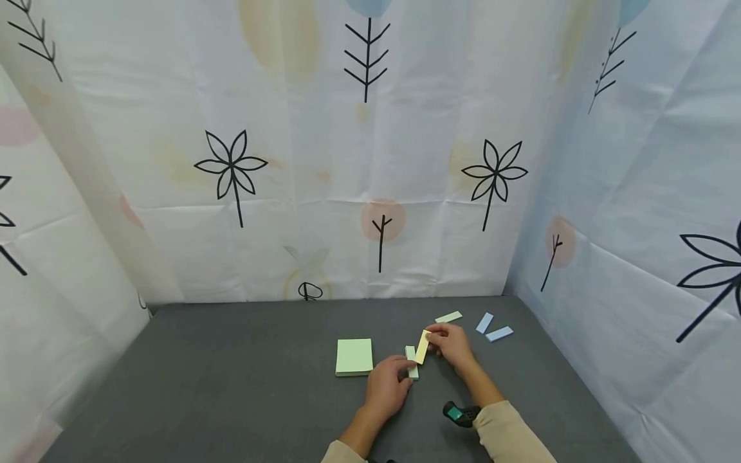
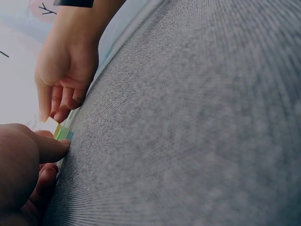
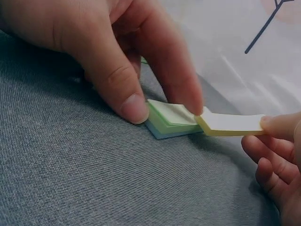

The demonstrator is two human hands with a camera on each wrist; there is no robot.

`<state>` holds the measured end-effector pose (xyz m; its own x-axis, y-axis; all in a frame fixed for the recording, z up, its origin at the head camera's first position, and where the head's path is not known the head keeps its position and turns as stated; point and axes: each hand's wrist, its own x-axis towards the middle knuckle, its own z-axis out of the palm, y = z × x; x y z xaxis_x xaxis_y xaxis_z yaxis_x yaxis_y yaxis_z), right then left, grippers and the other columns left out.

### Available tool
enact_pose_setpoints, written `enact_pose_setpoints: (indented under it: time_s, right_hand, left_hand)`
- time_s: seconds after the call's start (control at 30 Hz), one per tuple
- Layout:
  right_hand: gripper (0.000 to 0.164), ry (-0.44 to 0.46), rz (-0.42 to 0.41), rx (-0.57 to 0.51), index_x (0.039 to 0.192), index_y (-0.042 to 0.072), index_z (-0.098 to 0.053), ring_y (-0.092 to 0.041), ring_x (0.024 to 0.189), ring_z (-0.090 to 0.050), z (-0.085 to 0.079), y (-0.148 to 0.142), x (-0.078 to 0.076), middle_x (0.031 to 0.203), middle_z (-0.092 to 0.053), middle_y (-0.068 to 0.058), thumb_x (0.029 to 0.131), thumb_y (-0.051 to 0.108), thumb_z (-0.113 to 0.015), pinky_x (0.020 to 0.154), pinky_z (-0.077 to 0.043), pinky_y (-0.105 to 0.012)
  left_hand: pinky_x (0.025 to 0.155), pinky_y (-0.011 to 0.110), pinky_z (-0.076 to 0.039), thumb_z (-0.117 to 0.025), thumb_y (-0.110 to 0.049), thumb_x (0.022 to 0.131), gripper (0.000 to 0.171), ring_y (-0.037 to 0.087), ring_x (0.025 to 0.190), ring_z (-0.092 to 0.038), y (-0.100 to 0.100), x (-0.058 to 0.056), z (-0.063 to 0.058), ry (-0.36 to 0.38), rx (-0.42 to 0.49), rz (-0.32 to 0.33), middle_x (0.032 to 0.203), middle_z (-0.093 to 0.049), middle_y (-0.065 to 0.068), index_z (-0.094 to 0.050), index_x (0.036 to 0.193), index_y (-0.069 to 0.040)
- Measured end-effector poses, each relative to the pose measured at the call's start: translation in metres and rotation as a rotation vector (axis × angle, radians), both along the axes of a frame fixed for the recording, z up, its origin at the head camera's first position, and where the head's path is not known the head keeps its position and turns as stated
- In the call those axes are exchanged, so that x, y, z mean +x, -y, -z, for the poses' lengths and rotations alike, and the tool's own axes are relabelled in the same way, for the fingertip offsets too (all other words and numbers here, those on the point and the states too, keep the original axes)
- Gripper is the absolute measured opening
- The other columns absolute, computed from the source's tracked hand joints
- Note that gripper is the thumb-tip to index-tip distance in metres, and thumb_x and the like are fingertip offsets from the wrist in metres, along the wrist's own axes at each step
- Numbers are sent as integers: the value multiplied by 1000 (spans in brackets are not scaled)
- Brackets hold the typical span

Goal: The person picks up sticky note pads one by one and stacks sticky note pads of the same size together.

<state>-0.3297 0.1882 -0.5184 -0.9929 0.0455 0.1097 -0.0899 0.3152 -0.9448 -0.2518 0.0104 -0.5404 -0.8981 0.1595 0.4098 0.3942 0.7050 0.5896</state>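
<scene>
My right hand (image 1: 451, 344) pinches one end of a narrow yellow sticky-note pad (image 1: 423, 347) between thumb and fingers. In the right wrist view the other end of that yellow pad meets a small stack, where a pale green sticky-note pad (image 3: 176, 115) lies on top of a blue one (image 3: 164, 134). My left hand (image 1: 384, 389) holds this stack on the grey table, thumb at its near end and index fingertip where green and yellow meet. The left wrist view shows both hands close together, with only coloured slivers of the pads between them.
To the left of the hands lies a thick square light green note pad (image 1: 354, 355). Beyond the right hand are a pale green strip (image 1: 448, 317) and two blue strips (image 1: 484, 323). Patterned white curtains (image 1: 324, 161) enclose the grey table (image 1: 243, 386) at the back and sides.
</scene>
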Motion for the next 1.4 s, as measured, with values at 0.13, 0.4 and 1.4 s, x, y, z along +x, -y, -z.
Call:
enact_pose_setpoints:
  time_s: [0.13,0.4,1.4]
  right_hand:
    - [12,-34,-36,40,96,-7,-70,-15,54,-59,4,2,-1,68,-65,-6,86,-2,-69,45,-44,-25]
    - [9,-74,-96,103,94,-4,-70,-16,52,-59,7,9,-2,68,-65,-6,85,-1,-71,45,-48,-28]
    - [5,-117,-207,358,87,4,-76,-14,71,-59,2,19,1,80,-69,-2,83,7,-75,63,-47,-31]
  left_hand:
    - [64,27,-46,-81,-8,75,36,2,70,-53,-1,0,0,5,8,-3,104,-68,-4,-75,108,-21]
    - [63,27,-46,-82,-13,75,38,2,68,-53,0,2,0,-3,33,-7,105,-68,-4,-75,111,-20]
    - [78,36,-52,-81,-15,78,30,18,96,-64,-3,4,-3,3,-41,-12,109,-67,-3,-76,107,-22]
